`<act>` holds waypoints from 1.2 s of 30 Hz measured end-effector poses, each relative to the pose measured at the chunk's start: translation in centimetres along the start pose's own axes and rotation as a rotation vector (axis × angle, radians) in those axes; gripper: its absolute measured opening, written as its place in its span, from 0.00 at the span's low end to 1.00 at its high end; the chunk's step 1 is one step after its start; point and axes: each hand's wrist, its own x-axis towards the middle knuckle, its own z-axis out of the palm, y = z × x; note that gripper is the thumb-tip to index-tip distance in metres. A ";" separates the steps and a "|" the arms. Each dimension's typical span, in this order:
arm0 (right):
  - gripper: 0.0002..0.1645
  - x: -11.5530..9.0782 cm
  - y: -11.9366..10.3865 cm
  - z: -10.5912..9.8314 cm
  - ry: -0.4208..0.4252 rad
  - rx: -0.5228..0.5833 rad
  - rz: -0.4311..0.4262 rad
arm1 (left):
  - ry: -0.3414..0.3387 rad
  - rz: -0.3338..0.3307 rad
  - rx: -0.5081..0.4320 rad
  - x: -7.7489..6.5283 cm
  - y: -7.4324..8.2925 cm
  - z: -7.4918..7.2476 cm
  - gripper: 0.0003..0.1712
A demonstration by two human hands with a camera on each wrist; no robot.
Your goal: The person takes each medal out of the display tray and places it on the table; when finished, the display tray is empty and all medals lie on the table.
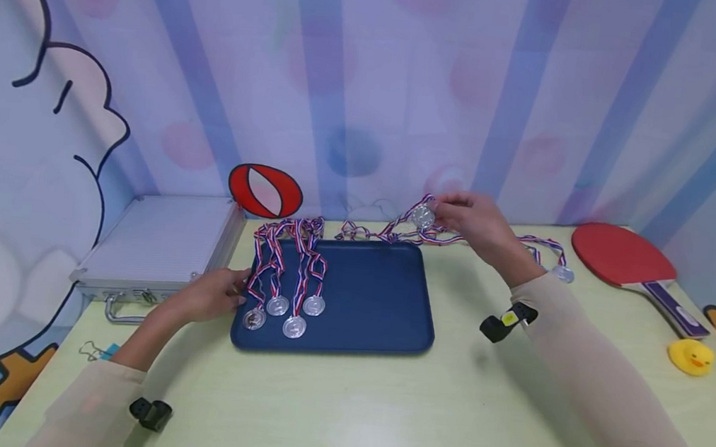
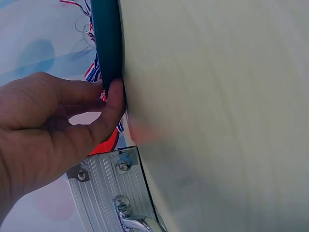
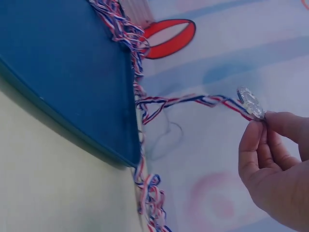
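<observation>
A dark blue tray lies on the table, and my left hand pinches its left rim between thumb and fingers, as the left wrist view shows. Several silver medals rest in the tray's left part, their red, white and blue ribbons trailing over its back rim. Behind the tray, my right hand holds up another silver medal by its edge. From that medal a striped ribbon runs back to the ribbons along the tray's far side. One more medal lies to the right of the right hand.
A silver case with a handle stands left of the tray. At the right are a red table tennis paddle and a yellow rubber duck. A binder clip lies by the left forearm. A printed cloth backdrop rises behind the table.
</observation>
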 end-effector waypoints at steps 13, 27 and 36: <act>0.26 -0.9 -0.2 -5.1 0.085 0.000 -0.062 | -0.002 0.005 -0.018 0.0 0.1 0.1 0.33; 0.18 -1.1 5.3 -9.5 -0.026 -0.394 0.003 | -0.001 -0.007 0.020 -0.2 0.2 0.0 0.33; 0.11 0.2 7.7 -8.8 -0.077 -0.473 -0.069 | -0.002 0.005 0.042 -0.1 0.2 -0.1 0.33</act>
